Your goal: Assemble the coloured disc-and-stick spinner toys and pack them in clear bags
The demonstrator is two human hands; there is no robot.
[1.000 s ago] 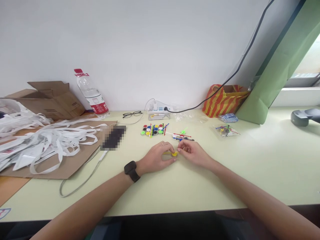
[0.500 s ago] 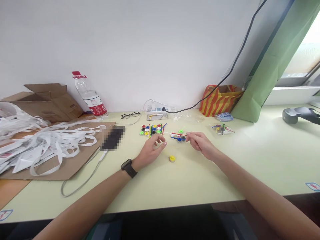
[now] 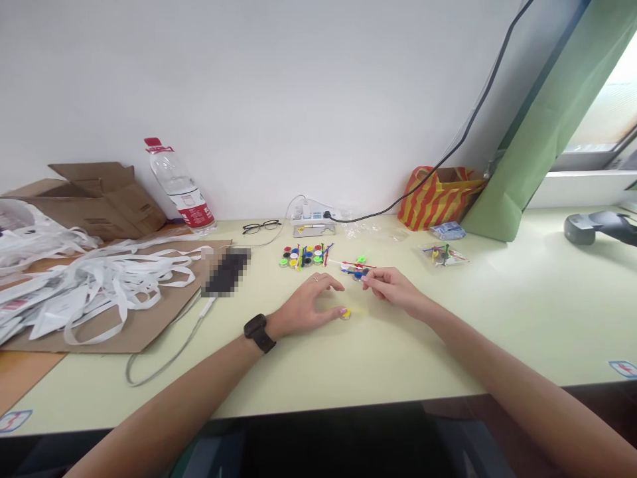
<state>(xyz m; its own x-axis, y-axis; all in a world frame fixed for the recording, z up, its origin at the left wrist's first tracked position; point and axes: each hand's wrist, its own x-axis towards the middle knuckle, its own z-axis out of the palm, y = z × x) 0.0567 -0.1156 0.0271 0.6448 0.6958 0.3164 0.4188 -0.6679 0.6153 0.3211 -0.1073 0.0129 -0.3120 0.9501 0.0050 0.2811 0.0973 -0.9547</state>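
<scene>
My left hand (image 3: 308,307) rests low over the pale green table (image 3: 378,358), fingers loosely spread, with one fingertip touching a small yellow wheel (image 3: 346,313). My right hand (image 3: 393,289) hovers just right of it, thumb and fingers pinched together; what they hold is too small to make out. Right behind the right fingertips lies a small cluster of blue, green and red pieces with thin sticks (image 3: 356,269). Further back left is a group of several coloured wheels and sticks (image 3: 304,256). A black watch (image 3: 259,332) is on my left wrist.
A plastic bag of parts (image 3: 442,255) lies at the right. Glasses (image 3: 262,227) and a power strip (image 3: 313,220) are by the wall, a water bottle (image 3: 182,189), cardboard box (image 3: 99,199), white strips (image 3: 89,279) and a phone (image 3: 225,272) at the left, a striped bag (image 3: 440,196) behind.
My left hand has come down from a raised open pose to touch the yellow wheel on the table. My right hand drew back from the stick cluster toward the wheel, fingers pinched.
</scene>
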